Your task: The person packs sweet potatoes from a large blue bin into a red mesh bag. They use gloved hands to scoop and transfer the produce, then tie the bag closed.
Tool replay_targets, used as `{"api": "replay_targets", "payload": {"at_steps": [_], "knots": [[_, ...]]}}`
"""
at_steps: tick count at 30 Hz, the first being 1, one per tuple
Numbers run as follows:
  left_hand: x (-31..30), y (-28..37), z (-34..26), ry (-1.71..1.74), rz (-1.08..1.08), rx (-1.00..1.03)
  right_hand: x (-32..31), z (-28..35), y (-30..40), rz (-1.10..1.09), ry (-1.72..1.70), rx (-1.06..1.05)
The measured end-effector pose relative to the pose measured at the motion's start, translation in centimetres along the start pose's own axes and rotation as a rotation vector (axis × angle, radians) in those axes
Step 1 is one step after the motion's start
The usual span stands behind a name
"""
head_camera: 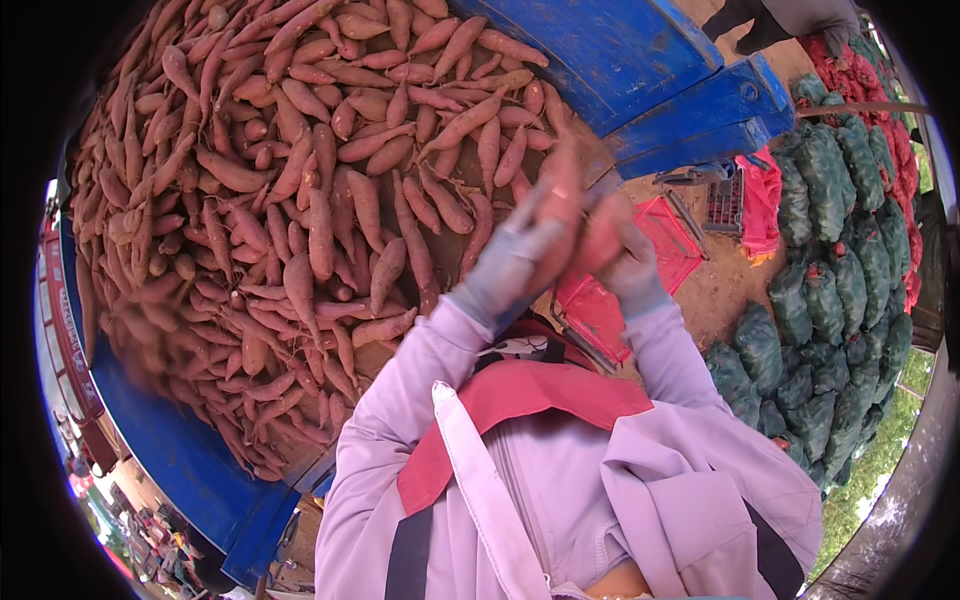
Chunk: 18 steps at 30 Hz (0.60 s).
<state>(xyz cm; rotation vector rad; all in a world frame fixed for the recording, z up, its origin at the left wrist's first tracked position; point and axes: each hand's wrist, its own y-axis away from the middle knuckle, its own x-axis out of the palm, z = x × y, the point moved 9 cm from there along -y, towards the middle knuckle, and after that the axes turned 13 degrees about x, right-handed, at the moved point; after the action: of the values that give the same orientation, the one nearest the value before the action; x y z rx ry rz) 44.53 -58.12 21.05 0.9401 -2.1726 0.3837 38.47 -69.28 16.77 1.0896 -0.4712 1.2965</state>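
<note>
Grey work gloves cover both hands, which are close together at the edge of a heap of sweet potatoes (300,217). My left hand (510,259) grips long reddish sweet potatoes (559,199), blurred by motion; how many it holds I cannot tell. Around another sweet potato (600,232), the fingers of my right hand (630,266) are closed. Below the hands, a pink-red mesh bag (596,315) hangs from a metal frame (686,225). Part of its opening is hidden behind my hands and the red apron (540,390).
Blue metal side panels (600,52) border the heap, with another blue wall (172,442) at lower left. Filled green mesh sacks (817,292) are stacked at right, red sacks (847,71) behind them. A dark plastic crate (724,202) stands nearby. Another person (795,19) is at top right.
</note>
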Motion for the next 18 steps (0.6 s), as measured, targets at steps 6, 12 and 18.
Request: {"api": "replay_targets", "payload": {"at_steps": [6, 12, 18], "knots": [[5.1, 3.6, 15.4, -0.708, 0.446, -0.373, -9.9, 0.2, 12.5, -0.302, -0.096, -0.040], [-3.1, 0.2, 5.2, -1.417, 0.178, 0.305, -22.2, -4.4, 17.5, -1.317, 0.526, 0.274], [-18.0, 1.5, -6.0, -2.212, -0.196, 0.158, 1.6, 4.6, -4.6, -0.670, 1.607, -0.467]]}}
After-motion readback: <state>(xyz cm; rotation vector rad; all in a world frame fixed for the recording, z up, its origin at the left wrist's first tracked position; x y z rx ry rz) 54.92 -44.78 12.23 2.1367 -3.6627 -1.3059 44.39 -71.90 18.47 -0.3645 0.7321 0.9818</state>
